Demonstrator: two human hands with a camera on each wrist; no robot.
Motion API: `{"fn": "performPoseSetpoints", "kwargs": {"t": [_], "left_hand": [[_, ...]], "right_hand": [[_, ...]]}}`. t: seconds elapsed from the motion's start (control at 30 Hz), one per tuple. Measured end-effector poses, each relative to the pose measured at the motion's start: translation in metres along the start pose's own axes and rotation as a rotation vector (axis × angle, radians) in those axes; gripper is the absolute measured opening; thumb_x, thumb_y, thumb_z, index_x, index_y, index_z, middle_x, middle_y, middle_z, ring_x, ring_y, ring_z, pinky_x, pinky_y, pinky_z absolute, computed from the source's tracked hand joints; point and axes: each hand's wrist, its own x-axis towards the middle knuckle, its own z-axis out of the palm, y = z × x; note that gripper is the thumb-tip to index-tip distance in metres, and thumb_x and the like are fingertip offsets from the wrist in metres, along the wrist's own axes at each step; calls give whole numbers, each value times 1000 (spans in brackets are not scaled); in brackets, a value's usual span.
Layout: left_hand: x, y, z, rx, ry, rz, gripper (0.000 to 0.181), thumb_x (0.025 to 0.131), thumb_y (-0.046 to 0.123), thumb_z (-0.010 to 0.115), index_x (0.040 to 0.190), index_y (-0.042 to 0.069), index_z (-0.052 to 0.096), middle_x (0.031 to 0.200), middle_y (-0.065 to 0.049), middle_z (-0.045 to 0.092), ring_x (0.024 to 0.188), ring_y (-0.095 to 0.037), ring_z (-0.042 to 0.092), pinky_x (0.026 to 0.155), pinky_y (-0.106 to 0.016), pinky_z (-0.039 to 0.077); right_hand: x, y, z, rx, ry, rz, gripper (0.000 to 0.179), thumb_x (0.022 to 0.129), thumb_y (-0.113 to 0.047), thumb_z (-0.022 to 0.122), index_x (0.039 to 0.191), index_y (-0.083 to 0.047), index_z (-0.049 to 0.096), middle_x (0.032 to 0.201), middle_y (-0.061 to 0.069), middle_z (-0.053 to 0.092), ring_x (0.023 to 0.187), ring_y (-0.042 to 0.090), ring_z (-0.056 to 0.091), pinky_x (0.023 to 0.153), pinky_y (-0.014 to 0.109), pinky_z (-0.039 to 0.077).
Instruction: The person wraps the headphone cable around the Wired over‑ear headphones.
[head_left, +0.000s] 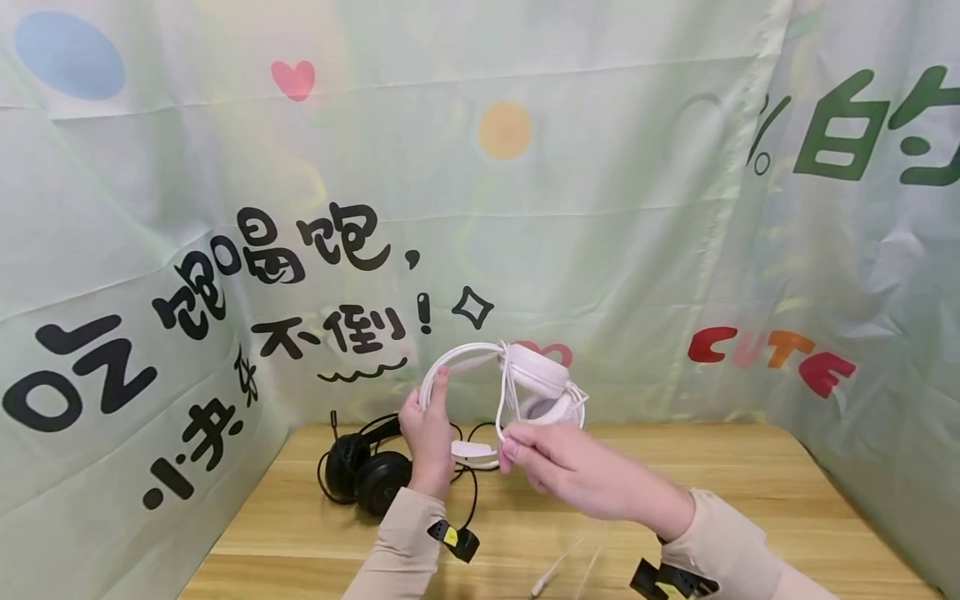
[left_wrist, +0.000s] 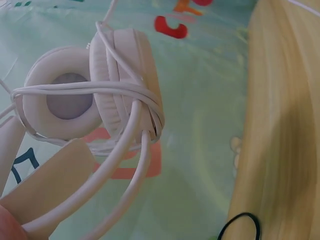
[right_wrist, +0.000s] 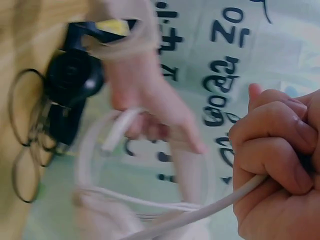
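White over-ear headphones [head_left: 537, 370] are held up above the table, with their thin white cable [left_wrist: 75, 89] wrapped round the ear cups and headband ends. My left hand [head_left: 426, 435] grips the headband on its left side, thumb pointing up along it. To the right, my right hand [head_left: 577, 467] curls its fingers round a stretch of the white cable, just below the ear cups. In the right wrist view the cable [right_wrist: 215, 210] comes out of my right fist toward the headphones, which are blurred there.
A black headset [head_left: 382, 483] with a microphone boom and looped black cord lies on the wooden table [head_left: 690, 475], behind my left forearm. A white cable plug [head_left: 538, 586] is near the front edge. Printed cloth [head_left: 600, 250] hangs behind and at both sides.
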Motion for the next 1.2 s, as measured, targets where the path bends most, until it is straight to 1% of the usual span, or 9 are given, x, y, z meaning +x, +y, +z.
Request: {"fn": "performPoseSetpoints", "kwargs": {"t": [0.07, 0.17, 0.37, 0.5, 0.63, 0.73, 0.93, 1.07, 1.2], "left_hand": [[2, 2, -1, -76, -22, -38, 42, 97, 52, 76, 81, 16, 60, 56, 12, 33, 44, -5, 29, 42, -20, 27], [6, 6, -2, -165, -48, -93, 44, 95, 56, 76, 83, 18, 60, 54, 13, 32, 42, -4, 27, 40, -19, 26], [10, 13, -4, -275, -72, -167, 47, 95, 59, 76, 79, 20, 55, 51, 12, 29, 42, -2, 22, 40, -18, 23], [11, 18, -3, -330, -81, -178, 54, 96, 59, 74, 73, 21, 44, 51, 12, 27, 42, -1, 22, 39, -16, 23], [9, 22, -1, -374, -73, -192, 57, 98, 59, 72, 71, 22, 38, 52, 12, 27, 42, -1, 22, 40, -15, 23], [8, 24, 0, -400, -74, -210, 57, 98, 59, 71, 70, 23, 37, 53, 12, 26, 42, -1, 21, 40, -15, 22], [6, 27, 1, -445, -102, -230, 57, 98, 61, 71, 71, 23, 38, 52, 12, 27, 42, -1, 22, 39, -15, 23], [5, 30, 1, -476, -121, -238, 59, 99, 61, 69, 69, 23, 36, 52, 12, 27, 42, -1, 23, 38, -15, 22], [4, 32, 0, -507, -152, -250, 61, 100, 62, 66, 67, 23, 33, 52, 12, 27, 40, -1, 24, 38, -16, 22]], "right_hand": [[-3, 5, 6, 11, -28, 13, 26, 116, -19, 44, 100, -16, 63, 65, -17, 42, 57, -6, 39, 54, 17, 39], [-6, 13, 13, 19, -36, 55, 27, 116, -22, 43, 99, -17, 63, 64, -18, 40, 55, -6, 38, 53, 16, 37], [-10, 27, 21, 38, -43, 112, 27, 117, -26, 43, 102, -17, 63, 65, -17, 41, 55, -6, 39, 51, 18, 38], [-11, 39, 22, 36, -33, 135, 27, 117, -27, 43, 102, -18, 64, 63, -16, 40, 54, -5, 38, 51, 17, 37], [-13, 50, 25, 44, -8, 152, 28, 116, -26, 45, 100, -17, 67, 62, -15, 40, 53, -4, 38, 50, 19, 36], [-15, 55, 29, 76, 12, 160, 29, 116, -25, 45, 99, -16, 68, 61, -15, 40, 51, -3, 38, 48, 21, 35], [-21, 63, 33, 114, 35, 157, 29, 117, -22, 43, 103, -15, 67, 63, -15, 43, 52, -3, 39, 46, 21, 37], [-25, 70, 32, 189, 23, 191, 31, 118, -22, 40, 105, -11, 66, 62, -13, 43, 51, -3, 38, 44, 20, 34], [-28, 75, 30, 290, -12, 241, 35, 118, -25, 39, 107, -3, 64, 62, -10, 42, 50, -2, 36, 43, 19, 29]]}}
